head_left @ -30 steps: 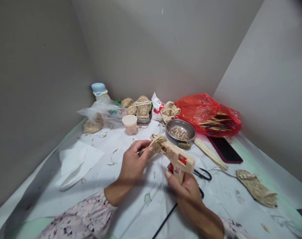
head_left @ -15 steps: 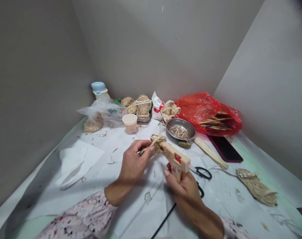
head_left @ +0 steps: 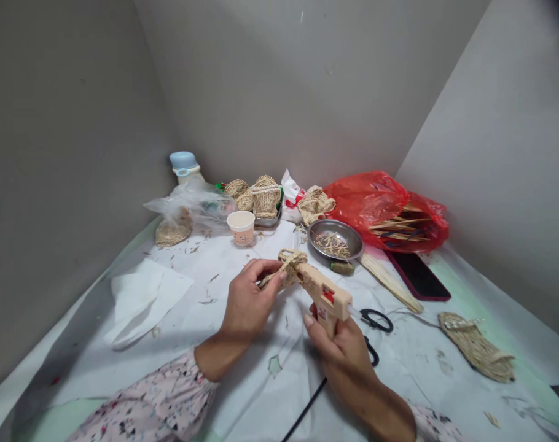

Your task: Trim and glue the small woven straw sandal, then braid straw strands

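Near the middle of the table, my left hand (head_left: 248,302) pinches a small woven straw piece (head_left: 291,264) between thumb and fingers. My right hand (head_left: 346,350) is wrapped round the handle of a beige glue gun (head_left: 325,291). The gun's nozzle end points up and left, at the right side of the straw piece; the exact contact spot is too small to tell. A black cord (head_left: 304,410) runs toward the front edge of the view. Black-handled scissors (head_left: 377,320) lie partly hidden behind my right hand.
A metal bowl (head_left: 357,247) with straw bits, a green spool (head_left: 343,268), a paper cup (head_left: 241,228) and a red bag (head_left: 367,199) stand behind. At right lie a phone (head_left: 420,277) and a woven sole (head_left: 475,350); at left, folded white paper (head_left: 145,298).
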The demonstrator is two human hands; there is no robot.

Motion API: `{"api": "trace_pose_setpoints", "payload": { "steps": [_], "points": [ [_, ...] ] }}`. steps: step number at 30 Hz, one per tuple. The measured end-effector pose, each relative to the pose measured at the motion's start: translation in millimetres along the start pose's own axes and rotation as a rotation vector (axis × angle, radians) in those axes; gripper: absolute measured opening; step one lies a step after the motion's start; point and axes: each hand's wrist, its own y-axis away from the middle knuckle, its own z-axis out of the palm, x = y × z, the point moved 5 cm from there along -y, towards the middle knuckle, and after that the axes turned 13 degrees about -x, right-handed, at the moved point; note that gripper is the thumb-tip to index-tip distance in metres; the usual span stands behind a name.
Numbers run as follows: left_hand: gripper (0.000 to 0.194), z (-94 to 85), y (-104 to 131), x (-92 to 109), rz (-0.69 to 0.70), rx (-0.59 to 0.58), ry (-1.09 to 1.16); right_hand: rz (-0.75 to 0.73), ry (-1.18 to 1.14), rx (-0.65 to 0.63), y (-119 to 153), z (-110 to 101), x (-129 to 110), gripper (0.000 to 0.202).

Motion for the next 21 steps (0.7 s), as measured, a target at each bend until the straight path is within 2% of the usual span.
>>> {"api": "trace_pose_setpoints", "payload": {
  "steps": [12, 21],
  "points": [
    [0.018, -0.4, -0.7, -0.5, 0.001, 0.000, -0.024, -0.028, 0.027, -0.009, 1.4, -1.3, -1.9, 0.028],
    [0.020, 0.1, -0.3, -0.7, -0.022, 0.003, -0.009, -0.021, 0.019, 0.012, 0.3, 1.9, 7.7, 0.029]
  ]
}}
